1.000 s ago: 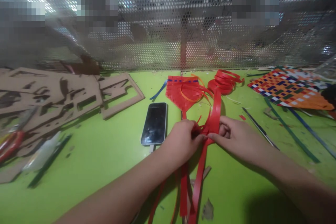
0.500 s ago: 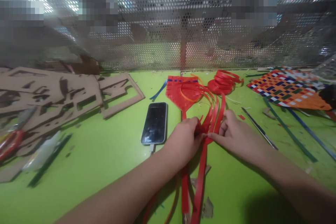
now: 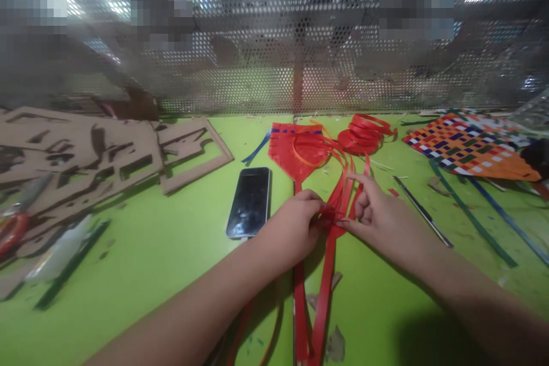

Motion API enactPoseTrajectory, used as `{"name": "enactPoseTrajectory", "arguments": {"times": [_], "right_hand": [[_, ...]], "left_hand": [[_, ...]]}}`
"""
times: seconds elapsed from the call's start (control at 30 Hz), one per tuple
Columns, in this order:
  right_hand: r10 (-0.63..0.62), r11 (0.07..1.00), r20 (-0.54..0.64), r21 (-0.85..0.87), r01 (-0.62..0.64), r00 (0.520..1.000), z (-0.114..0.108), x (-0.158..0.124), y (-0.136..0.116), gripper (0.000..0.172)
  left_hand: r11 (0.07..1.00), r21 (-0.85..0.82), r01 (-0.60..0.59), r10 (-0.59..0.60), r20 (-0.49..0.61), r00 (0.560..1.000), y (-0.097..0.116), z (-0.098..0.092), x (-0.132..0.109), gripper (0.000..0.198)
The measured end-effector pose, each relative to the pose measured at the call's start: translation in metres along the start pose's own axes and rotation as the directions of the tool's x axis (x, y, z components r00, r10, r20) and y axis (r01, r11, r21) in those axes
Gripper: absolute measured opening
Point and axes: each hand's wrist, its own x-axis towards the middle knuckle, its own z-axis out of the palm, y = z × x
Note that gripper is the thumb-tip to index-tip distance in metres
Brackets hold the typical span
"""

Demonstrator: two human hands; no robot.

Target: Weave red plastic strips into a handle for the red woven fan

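Red strips (image 3: 325, 291) run down the middle of the green table and meet in a small bundle between my hands. My left hand (image 3: 300, 220) is closed on the red strips, its fingertips curled at the bundle's left side. At the right side, my right hand (image 3: 371, 206) has its thumb on the bundle and its index finger stretched up against a strip; its other fingers are curled. Above the hands lies a red woven piece (image 3: 291, 151) with a blue row, an orange loop over it. A coil of red strip (image 3: 362, 134) lies to its right.
A phone (image 3: 249, 203) with a cable lies left of my hands. Cardboard cutouts (image 3: 189, 177), scissors (image 3: 15, 231) and a glue bottle (image 3: 60, 249) are at the left. A pen-like tool (image 3: 422, 211) and a multicoloured woven piece (image 3: 467, 146) lie right. A perforated screen (image 3: 257, 57) stands behind.
My right index finger has straightened and moved up and left along the strips. My left hand stays at the bundle, its fingers slightly shifted. The loose strips between the hands have shifted a little.
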Motion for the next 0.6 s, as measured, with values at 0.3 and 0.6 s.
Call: {"name": "enactPoseTrajectory", "arguments": {"times": [0.3,0.6], "right_hand": [[-0.031,0.990,0.106,0.137,0.017,0.994,-0.001,0.001,-0.007,0.020],[-0.102,0.977,0.177,0.203,0.065,0.979,-0.001,0.001,-0.006,0.029]], "left_hand": [[0.975,0.221,-0.004,-0.015,0.085,0.996,0.005,-0.004,-0.003,0.028],[0.954,0.289,0.075,-0.092,0.045,0.995,0.010,-0.005,-0.005,0.026]]}}
